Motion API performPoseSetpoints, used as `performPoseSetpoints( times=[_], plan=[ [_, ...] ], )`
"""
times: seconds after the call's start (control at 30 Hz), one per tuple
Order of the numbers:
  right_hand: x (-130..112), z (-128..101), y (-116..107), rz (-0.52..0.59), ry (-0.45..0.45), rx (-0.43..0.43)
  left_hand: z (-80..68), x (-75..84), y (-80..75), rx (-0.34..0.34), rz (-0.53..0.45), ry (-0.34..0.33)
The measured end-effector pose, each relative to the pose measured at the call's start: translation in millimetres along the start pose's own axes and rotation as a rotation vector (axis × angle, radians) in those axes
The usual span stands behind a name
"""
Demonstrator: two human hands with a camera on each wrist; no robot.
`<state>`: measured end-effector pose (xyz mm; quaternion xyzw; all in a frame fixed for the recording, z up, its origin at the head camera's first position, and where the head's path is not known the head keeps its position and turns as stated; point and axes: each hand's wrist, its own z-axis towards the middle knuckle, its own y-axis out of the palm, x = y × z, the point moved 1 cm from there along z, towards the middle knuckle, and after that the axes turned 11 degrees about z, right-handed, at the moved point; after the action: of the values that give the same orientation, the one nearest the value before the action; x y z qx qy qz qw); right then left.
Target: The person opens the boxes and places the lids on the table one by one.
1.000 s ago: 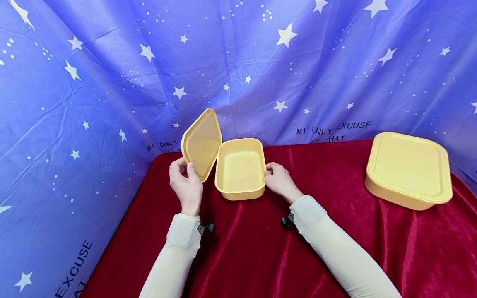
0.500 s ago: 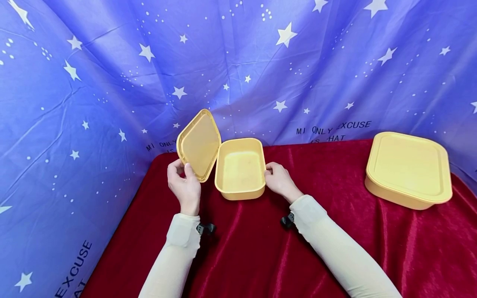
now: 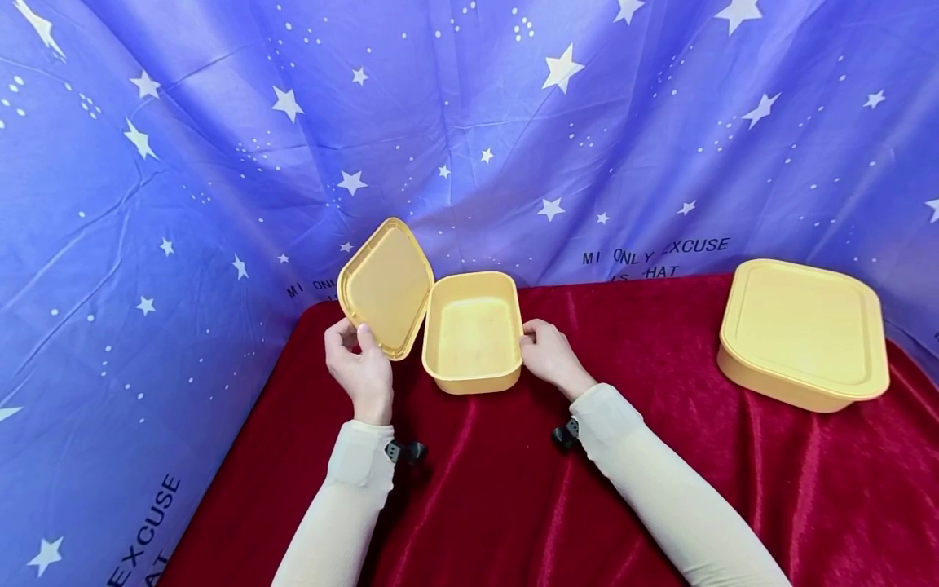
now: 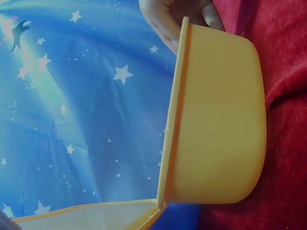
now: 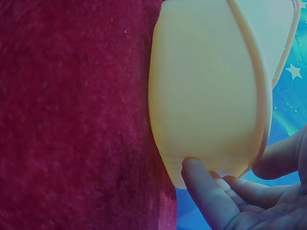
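Head view is showing bright, even light, sharp, with soft shadows. Wrist views are looking dimmer, blue-tinted, blurring close up; edges are bending.

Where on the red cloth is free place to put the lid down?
Bare red cloth lies between the open box and the large closed box, and also in front of the forearms. Around the open box both hands crowd it.
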<state>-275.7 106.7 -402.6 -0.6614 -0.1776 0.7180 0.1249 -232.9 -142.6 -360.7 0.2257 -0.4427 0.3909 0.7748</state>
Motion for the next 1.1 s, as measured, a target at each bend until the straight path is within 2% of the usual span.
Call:
performPoseSetpoints(
  times=[0.33, 0.73, 1.1],
  plan=[
    [-1.2, -0.8, -0.1, -0.004, -0.004, 0.005, 1.8, -2.1, 0.5, 0.02, -0.096, -0.131],
    [-0.9, -1.2, -0.3, -0.003, -0.005, 0.001, 3.8, -4.3, -2.3, 0.01, -0.208, -0.328],
    [0.1, 0.7, 0.3, -0.014, -0.024, 0.007, 7.1, -8.1, -0.9, 0.051, -0.297, -0.416]
  ],
)
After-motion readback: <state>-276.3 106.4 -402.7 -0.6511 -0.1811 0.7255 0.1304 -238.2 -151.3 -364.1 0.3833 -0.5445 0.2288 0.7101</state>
